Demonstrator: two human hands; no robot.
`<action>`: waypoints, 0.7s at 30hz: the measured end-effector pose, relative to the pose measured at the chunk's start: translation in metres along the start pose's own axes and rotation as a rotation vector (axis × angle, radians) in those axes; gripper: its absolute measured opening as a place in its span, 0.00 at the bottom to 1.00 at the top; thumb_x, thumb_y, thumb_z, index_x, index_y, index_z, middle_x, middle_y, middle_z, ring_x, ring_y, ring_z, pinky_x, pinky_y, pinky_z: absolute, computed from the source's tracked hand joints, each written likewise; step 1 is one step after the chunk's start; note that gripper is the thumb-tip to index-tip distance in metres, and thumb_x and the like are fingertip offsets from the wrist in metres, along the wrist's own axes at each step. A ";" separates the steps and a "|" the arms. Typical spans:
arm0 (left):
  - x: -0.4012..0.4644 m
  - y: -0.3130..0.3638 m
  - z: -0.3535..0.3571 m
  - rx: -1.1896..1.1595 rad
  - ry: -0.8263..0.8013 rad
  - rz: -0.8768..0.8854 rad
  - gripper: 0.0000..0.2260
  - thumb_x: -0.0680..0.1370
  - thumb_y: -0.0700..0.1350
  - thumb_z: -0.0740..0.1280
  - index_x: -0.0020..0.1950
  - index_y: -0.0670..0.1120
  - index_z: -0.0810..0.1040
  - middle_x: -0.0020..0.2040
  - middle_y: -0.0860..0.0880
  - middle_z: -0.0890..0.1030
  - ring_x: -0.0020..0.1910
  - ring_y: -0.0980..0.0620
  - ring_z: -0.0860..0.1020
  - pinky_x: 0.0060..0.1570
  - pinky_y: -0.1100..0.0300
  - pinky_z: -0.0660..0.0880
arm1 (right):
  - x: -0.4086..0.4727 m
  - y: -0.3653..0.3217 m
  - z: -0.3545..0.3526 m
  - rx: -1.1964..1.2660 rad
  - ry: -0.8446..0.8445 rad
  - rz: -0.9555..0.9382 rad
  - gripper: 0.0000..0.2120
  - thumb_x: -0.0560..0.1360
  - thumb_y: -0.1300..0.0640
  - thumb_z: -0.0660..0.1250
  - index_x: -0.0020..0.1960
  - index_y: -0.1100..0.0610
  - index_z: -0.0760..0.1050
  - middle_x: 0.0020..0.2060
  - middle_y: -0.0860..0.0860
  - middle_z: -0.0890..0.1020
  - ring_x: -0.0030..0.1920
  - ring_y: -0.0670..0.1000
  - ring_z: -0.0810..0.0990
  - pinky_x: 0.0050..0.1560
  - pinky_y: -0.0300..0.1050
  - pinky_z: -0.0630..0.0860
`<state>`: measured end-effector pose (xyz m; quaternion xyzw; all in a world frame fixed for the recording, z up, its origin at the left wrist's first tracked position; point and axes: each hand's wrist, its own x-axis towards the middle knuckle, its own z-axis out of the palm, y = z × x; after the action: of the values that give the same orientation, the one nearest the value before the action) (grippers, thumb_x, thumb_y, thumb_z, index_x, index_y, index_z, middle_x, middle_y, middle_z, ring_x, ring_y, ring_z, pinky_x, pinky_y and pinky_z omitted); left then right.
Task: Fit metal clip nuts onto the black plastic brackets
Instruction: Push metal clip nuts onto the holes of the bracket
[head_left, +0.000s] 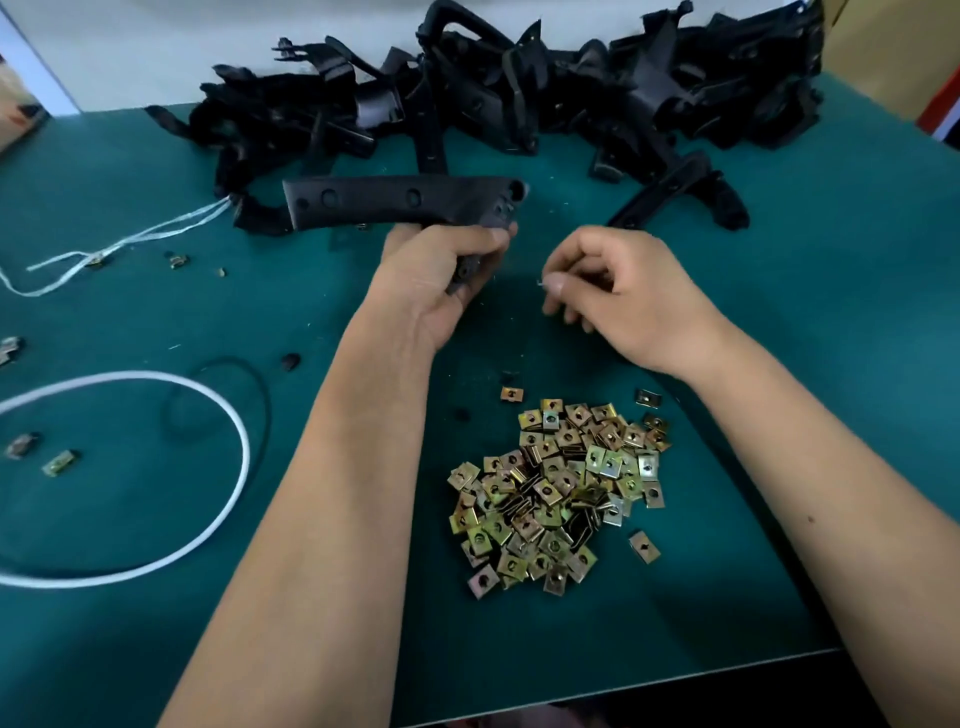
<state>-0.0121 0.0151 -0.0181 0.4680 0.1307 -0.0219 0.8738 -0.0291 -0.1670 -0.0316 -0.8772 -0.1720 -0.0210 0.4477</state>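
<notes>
My left hand (447, 275) grips a black plastic bracket (395, 200) by its lower stem, the long flat bar with round holes held level above the green table (831, 322). To its right, my right hand (618, 291) has curled fingers pinching a small metal clip nut (544, 282) between thumb and forefinger; only a sliver of it shows. A heap of brass-coloured clip nuts (561, 493) lies on the table between my forearms.
A big pile of black brackets (545, 88) fills the back of the table. White cord (156, 467) loops at the left, with a thin black ring (260, 395) and a few stray clip nuts (60, 462). The table's front edge runs at lower right.
</notes>
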 end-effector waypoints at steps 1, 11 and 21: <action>0.000 -0.002 0.002 0.017 0.001 -0.013 0.25 0.74 0.24 0.68 0.70 0.30 0.71 0.52 0.38 0.84 0.48 0.44 0.86 0.48 0.55 0.83 | 0.001 0.001 0.001 0.065 0.038 0.020 0.04 0.81 0.61 0.66 0.49 0.57 0.79 0.37 0.51 0.86 0.34 0.48 0.82 0.35 0.42 0.77; -0.008 -0.024 0.019 0.153 -0.029 -0.010 0.29 0.70 0.28 0.76 0.68 0.35 0.70 0.58 0.37 0.83 0.47 0.47 0.86 0.53 0.51 0.84 | 0.005 0.004 0.003 0.323 0.317 0.031 0.11 0.81 0.63 0.67 0.44 0.50 0.82 0.40 0.54 0.81 0.39 0.48 0.78 0.35 0.40 0.78; -0.004 -0.024 0.014 0.230 -0.045 0.097 0.22 0.70 0.28 0.76 0.58 0.40 0.74 0.50 0.41 0.83 0.43 0.49 0.85 0.43 0.60 0.81 | 0.003 0.005 -0.003 0.582 0.234 0.168 0.05 0.78 0.68 0.71 0.45 0.61 0.84 0.33 0.55 0.85 0.31 0.49 0.82 0.32 0.38 0.77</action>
<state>-0.0172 -0.0106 -0.0290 0.5702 0.0847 -0.0050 0.8171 -0.0248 -0.1715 -0.0331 -0.7150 -0.0450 -0.0347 0.6968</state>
